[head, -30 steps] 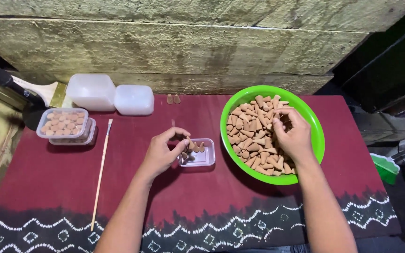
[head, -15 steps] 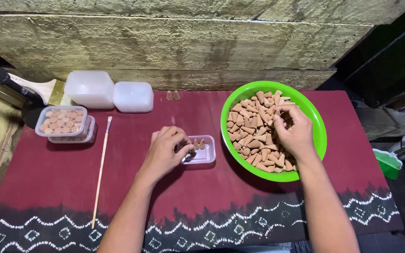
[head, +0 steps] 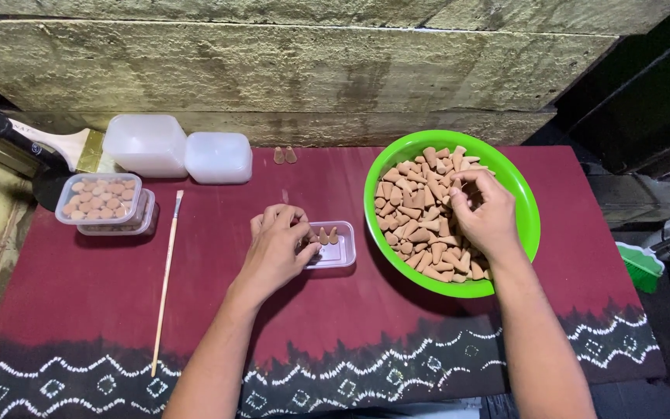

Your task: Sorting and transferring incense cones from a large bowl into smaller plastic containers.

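Cones [head: 420, 221] in green bowl [head: 525, 203]

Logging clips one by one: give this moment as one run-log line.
left hand: fingers in small clear tray | right hand: in green bowl among brown cones | maroon cloth

Left hand [head: 277, 247] on small clear tray [head: 340, 250], right hand [head: 484, 213] in green bowl [head: 526, 217] w/ brown cones [head: 412, 213]
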